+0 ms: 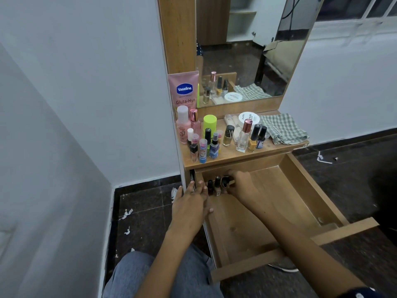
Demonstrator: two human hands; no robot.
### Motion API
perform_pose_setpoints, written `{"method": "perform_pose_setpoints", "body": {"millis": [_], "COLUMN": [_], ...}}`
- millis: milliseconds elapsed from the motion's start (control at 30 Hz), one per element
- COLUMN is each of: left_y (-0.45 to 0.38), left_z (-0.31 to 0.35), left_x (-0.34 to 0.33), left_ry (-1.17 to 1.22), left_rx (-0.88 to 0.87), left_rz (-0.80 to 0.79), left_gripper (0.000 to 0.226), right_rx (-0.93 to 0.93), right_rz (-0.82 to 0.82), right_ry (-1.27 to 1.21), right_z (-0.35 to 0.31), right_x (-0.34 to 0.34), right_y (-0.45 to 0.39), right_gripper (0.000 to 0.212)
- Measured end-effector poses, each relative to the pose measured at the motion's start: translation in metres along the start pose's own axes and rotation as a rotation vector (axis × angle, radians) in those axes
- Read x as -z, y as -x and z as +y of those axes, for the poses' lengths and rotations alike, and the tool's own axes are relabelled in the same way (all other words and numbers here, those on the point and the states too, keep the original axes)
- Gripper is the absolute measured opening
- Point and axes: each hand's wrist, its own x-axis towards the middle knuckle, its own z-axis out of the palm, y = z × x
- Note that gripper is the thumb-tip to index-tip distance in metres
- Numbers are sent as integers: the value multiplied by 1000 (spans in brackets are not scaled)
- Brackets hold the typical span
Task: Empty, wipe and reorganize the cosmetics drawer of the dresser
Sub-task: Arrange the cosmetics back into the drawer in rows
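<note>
The wooden drawer (300, 190) is pulled out below the dresser top (236, 154). In its far left corner stand a dark red nail polish bottle (210, 187) and a beige one with a black cap (217, 185). My right hand (240, 183) reaches into that corner, fingers closed around a third dark-capped bottle (225, 182) next to them. My left hand (191, 203) rests flat on the drawer's left wall, fingers spread, holding nothing. Several cosmetics stand on the dresser top: a pink Vaseline tube (184, 91), a neon green cylinder (209, 123), a clear perfume bottle (245, 136), a white jar (249, 118).
A green checked cloth (283, 129) lies folded at the right of the dresser top. A mirror (247, 46) rises behind it. A white wall (86, 82) stands close on the left. Dark floor with white paper scraps (126, 214) surrounds the dresser. My knee (133, 274) is at bottom.
</note>
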Motion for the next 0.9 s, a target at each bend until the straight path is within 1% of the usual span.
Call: {"method": "perform_pose_setpoints", "body": {"millis": [67,133,200,233,300,367,467,533,600,700,800,900], "left_y": [0,-2,-3,-3,-4,-4,-4,-4,-5,-5,-4,-3], "left_z": [0,0,0,0,0,0,0,0,0,0,0,0], "left_x": [1,1,2,2,1,1,1,1,1,1,1,2], "left_ry": [-11,-13,-25,-33,-45,-57,-70,-80,-80,-81,-75,-65], "left_rx": [-4,-4,-3,-4,-4,-2,2,1,3,4,5,6], "left_rz": [4,1,-11,-20,-34,-41,-47,-54,-61,-63,-66,-61], "left_gripper": [63,64,64,64,64,64,64,65,65,64,64,64], "right_rx": [-35,-30,46,109,224,246,134,61,49,86,100,107], "right_rz": [33,160,355,457,582,603,507,469,483,570,638,636], "right_ry": [91,162,121,102,92,118,212,229,221,202,206,175], "right_z": [-2,-7,-21,-28,-40,-49,-56,-58,-58,-55,-53,-54], "right_x": [10,24,40,44,50,52,52,52,52,51,50,51], "right_y": [8,17,27,28,22,7,-18,-27,-30,-26,-22,-13], "right_gripper": [44,32,18,16,22,33,49,55,51,35,29,19]}}
